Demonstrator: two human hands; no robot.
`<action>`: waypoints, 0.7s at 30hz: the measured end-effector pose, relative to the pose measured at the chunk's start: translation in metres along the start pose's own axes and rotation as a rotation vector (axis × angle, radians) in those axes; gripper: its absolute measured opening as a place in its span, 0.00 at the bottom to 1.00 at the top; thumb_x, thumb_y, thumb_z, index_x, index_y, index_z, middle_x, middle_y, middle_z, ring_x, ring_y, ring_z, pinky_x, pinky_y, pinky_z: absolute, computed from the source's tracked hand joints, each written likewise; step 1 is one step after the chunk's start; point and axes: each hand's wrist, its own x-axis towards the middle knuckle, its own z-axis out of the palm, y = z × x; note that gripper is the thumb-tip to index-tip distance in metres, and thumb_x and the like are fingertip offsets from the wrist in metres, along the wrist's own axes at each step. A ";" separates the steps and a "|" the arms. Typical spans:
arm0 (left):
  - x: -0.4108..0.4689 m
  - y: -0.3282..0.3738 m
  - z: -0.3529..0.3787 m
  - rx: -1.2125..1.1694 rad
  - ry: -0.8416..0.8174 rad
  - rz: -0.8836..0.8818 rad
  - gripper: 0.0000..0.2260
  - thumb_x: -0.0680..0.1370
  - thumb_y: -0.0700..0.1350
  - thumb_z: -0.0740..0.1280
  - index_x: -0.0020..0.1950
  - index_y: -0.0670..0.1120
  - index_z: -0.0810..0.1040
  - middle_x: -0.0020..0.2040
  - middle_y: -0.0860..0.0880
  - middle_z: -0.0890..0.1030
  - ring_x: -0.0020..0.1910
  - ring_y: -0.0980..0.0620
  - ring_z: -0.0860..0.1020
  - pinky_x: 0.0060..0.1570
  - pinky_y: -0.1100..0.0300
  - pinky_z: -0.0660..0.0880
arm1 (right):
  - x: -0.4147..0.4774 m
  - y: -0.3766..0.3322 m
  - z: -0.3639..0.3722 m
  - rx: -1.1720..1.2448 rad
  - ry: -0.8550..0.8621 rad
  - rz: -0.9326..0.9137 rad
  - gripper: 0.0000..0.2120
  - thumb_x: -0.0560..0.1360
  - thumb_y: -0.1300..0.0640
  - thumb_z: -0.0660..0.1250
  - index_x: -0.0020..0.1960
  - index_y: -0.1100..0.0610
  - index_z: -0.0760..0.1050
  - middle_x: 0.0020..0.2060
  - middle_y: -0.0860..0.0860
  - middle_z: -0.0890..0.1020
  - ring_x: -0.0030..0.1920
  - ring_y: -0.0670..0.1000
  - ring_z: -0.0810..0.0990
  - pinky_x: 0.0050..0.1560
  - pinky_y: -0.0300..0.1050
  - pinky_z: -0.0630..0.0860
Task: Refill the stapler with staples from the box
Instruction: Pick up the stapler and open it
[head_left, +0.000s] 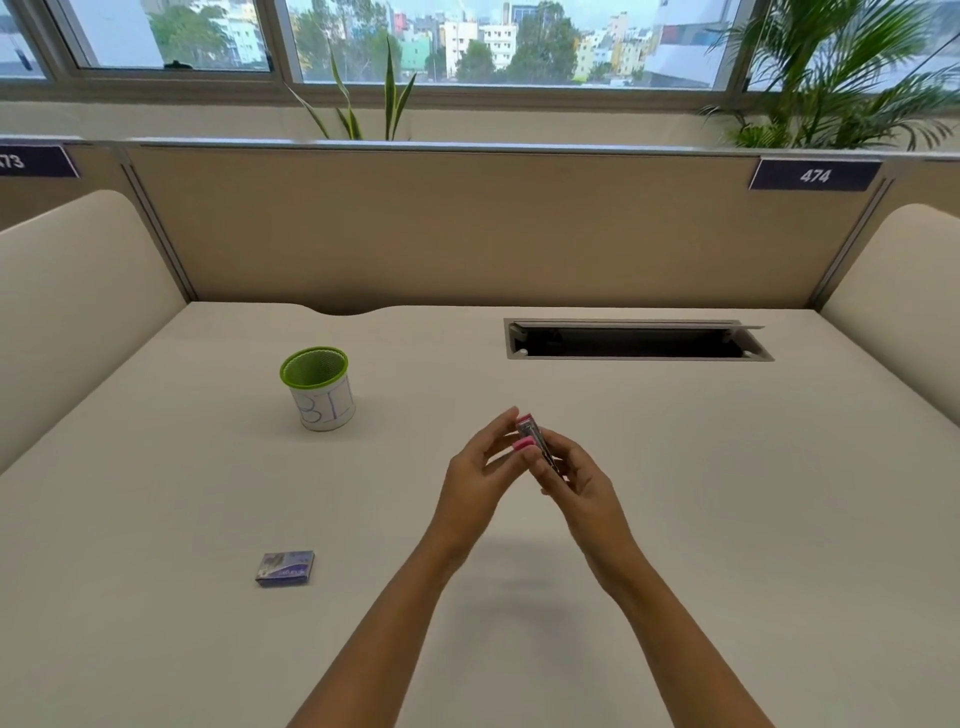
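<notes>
Hands meet above the middle of the pale cream desk (727, 519), lifted clear of its surface. The right hand (579, 480) is closed around a small pink and silver metal stapler (535, 439), which tilts with its pink end up and away from the person. The left hand (480, 470) touches the stapler's pink part with its fingertips (524, 444), thumb and fingers pinched lightly on it; whether the stapler is opened I cannot tell, it is too small and partly hidden. The small flat blue box of staples (286, 568) lies on the desk well to the left of the hands and nearer the person, apparently shut. Farther back on the left stands a green mesh pen cup with a white paper wrap (318, 389). A long rectangular cable slot (636, 340) is set into the desk at the far right, its flap raised.
</notes>
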 end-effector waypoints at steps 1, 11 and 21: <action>0.000 0.001 -0.001 -0.024 0.005 -0.001 0.22 0.71 0.54 0.66 0.65 0.58 0.69 0.57 0.65 0.76 0.55 0.71 0.75 0.46 0.77 0.72 | -0.001 -0.001 0.001 0.007 0.013 -0.011 0.20 0.68 0.35 0.66 0.59 0.36 0.73 0.53 0.35 0.80 0.55 0.39 0.78 0.48 0.30 0.76; 0.000 -0.002 -0.003 -0.268 0.072 -0.026 0.15 0.67 0.50 0.71 0.53 0.56 0.80 0.52 0.56 0.84 0.55 0.57 0.80 0.48 0.69 0.76 | -0.003 -0.002 0.010 0.052 0.127 -0.049 0.15 0.69 0.44 0.70 0.55 0.43 0.78 0.49 0.41 0.84 0.52 0.43 0.81 0.48 0.32 0.77; 0.000 -0.008 -0.007 -0.327 0.026 -0.050 0.14 0.69 0.48 0.69 0.54 0.55 0.81 0.54 0.53 0.83 0.58 0.53 0.79 0.52 0.65 0.77 | -0.005 0.000 0.014 -0.016 0.177 -0.125 0.15 0.71 0.49 0.70 0.57 0.46 0.78 0.49 0.41 0.83 0.53 0.41 0.80 0.50 0.31 0.76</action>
